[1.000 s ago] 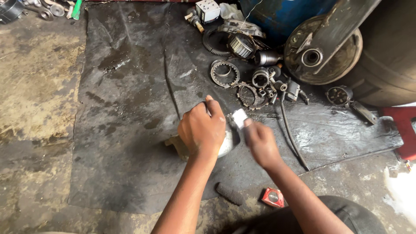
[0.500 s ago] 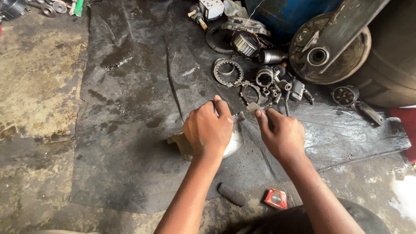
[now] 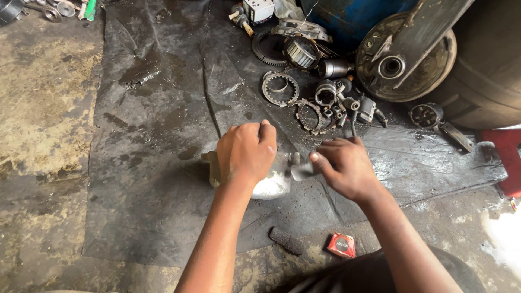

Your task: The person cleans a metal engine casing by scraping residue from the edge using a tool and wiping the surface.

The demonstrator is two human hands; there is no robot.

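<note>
Apparently you were scraping: your left hand closed over the pale metal casing on the black mat, your right hand pinching a small flat piece. Next called for steady pressure.

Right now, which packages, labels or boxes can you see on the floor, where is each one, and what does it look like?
Small red packet: flat and rectangular with a round dark mark, lying on the bare floor just off the mat's near edge, beside the right forearm.
White box: small and cube-like with dark markings, at the mat's far edge, left of the blue drum.
No signs or screens in view.
</note>
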